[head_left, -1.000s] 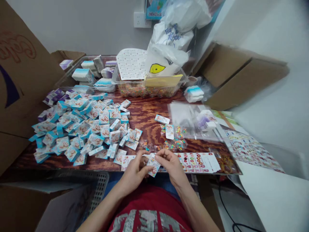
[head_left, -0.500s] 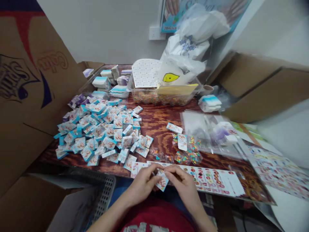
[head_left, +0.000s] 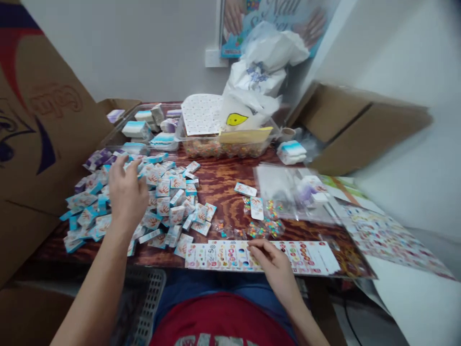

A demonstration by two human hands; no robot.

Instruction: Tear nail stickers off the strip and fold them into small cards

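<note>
My left hand (head_left: 127,192) is over the far left part of a heap of small white and blue boxes (head_left: 163,204); its fingers are apart and bent down, and any box beneath them is hidden. My right hand (head_left: 275,266) rests at the table's front edge, its fingertips over a row of printed sticker strips (head_left: 230,254). Its thumb and forefinger are close together, and whether anything small lies between them cannot be made out. Beyond the strips lie small clear packets of coloured pieces (head_left: 266,228) and a white card (head_left: 257,208).
Clear tubs (head_left: 226,146) with packets and a white bag stand at the back. A large carton (head_left: 54,110) rises on the left, an open cardboard box (head_left: 345,129) at the right. Plastic sleeves (head_left: 281,190) and sticker sheets (head_left: 389,235) lie on the right.
The small box that both hands held is no longer between them. My left hand has moved forward and left to the heap; my right hand has stayed near the strips. The view has shifted.
</note>
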